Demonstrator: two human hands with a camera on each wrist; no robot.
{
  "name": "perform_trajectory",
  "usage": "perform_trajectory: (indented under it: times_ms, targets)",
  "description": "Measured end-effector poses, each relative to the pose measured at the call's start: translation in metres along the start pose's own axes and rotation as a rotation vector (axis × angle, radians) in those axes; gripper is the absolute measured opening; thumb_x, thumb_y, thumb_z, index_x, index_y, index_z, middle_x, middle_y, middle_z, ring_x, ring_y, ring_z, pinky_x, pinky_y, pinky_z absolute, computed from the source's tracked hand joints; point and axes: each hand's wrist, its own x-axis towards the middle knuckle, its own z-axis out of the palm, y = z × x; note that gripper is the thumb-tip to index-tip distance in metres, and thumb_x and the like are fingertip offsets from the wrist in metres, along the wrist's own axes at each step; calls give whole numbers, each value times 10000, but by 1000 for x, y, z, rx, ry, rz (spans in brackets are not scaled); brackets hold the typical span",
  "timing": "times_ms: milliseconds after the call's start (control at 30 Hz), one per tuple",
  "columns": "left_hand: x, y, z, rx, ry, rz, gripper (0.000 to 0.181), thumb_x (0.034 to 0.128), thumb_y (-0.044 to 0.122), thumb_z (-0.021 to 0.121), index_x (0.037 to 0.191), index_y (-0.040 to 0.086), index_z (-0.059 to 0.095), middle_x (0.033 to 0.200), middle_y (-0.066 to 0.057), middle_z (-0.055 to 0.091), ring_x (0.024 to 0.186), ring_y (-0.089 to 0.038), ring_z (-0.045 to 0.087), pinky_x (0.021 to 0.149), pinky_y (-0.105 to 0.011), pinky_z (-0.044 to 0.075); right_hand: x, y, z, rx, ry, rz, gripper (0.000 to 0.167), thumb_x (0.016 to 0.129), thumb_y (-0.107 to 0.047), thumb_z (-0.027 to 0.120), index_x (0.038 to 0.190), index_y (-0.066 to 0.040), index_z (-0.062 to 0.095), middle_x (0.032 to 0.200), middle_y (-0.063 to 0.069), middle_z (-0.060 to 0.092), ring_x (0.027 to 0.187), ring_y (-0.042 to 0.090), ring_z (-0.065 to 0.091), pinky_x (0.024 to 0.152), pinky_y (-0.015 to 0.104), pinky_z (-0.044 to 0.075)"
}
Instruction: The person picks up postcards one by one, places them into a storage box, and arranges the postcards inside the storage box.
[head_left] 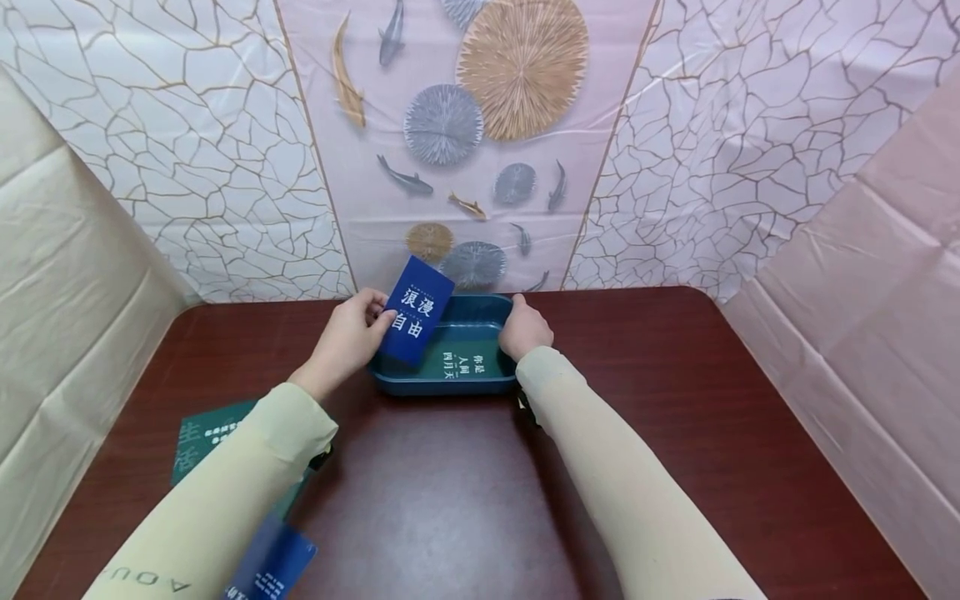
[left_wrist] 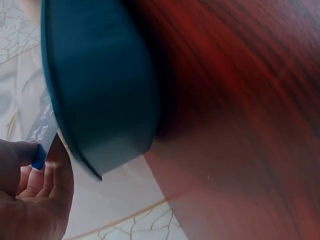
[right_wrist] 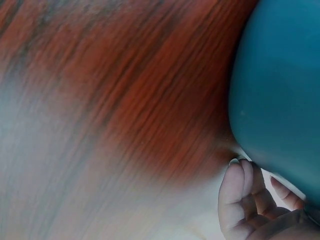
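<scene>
In the head view my left hand (head_left: 351, 337) pinches a blue card (head_left: 417, 310) with white Chinese characters between thumb and fingers. The card is tilted above the left part of a teal plastic tray (head_left: 442, 387). Inside that tray lies a green card (head_left: 467, 358) with white characters, partly covered by the blue one. My right hand (head_left: 525, 329) grips the tray's right end. In the right wrist view the fingers (right_wrist: 234, 192) curl by the tray's outer wall (right_wrist: 280, 90). The left wrist view shows the card's edge (left_wrist: 44, 137) between thumb and fingers, beside the tray's rim.
On the dark red wooden table (head_left: 442, 483), green cards (head_left: 206, 433) lie at the left, partly under my left forearm. Another blue card (head_left: 281, 558) is near the front. A patterned cloth backdrop (head_left: 480, 183) stands right behind the tray, with cloth sides left and right.
</scene>
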Motion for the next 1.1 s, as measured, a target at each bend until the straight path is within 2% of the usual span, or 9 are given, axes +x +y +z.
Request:
perform_trajectory:
  times_ms: [200, 400, 700, 900, 1100]
  targets:
    - [4, 0, 12, 38, -83, -57, 190, 966, 192, 608, 1084, 46, 582, 979, -106, 615, 853, -245, 605, 751, -381, 511, -1, -1, -1, -7, -12, 7, 669, 906, -152, 649, 1487, -186, 320, 1231, 133, 609, 952, 296, 615, 825, 510, 507]
    - [8, 2, 19, 85, -128, -53, 168, 959, 172, 615, 1081, 62, 582, 979, -101, 622, 894, -238, 590, 781, -388, 500, 0, -1, 0, -10, -14, 14, 666, 906, -152, 649, 1485, -193, 322, 1227, 129, 611, 952, 294, 613, 822, 506, 507]
    - [9, 12, 30, 157, -215, -68, 281, 936, 131, 618, 1195, 46, 551, 1121, -146, 614, 974, -260, 600, 847, -435, 496, 2, 0, 0, 6, -8, 13, 652, 893, -155, 661, 1463, -180, 346, 1236, 129, 603, 962, 298, 602, 848, 533, 493]
    - [12, 16, 40, 266, -231, -53, 359, 922, 139, 623, 1255, 32, 542, 1184, -147, 560, 1028, -262, 566, 910, -443, 461, 3, 1, 2, -2, 1, 22, 649, 893, -157, 662, 1462, -185, 350, 1232, 123, 607, 966, 292, 601, 853, 535, 490]
    - [12, 18, 48, 311, -242, -78, 416, 908, 150, 649, 1299, 62, 538, 1196, -154, 481, 1024, -286, 541, 906, -455, 451, 1, -1, 1, -2, 3, 28, 656, 888, -154, 668, 1462, -185, 351, 1230, 125, 607, 970, 296, 604, 862, 534, 487]
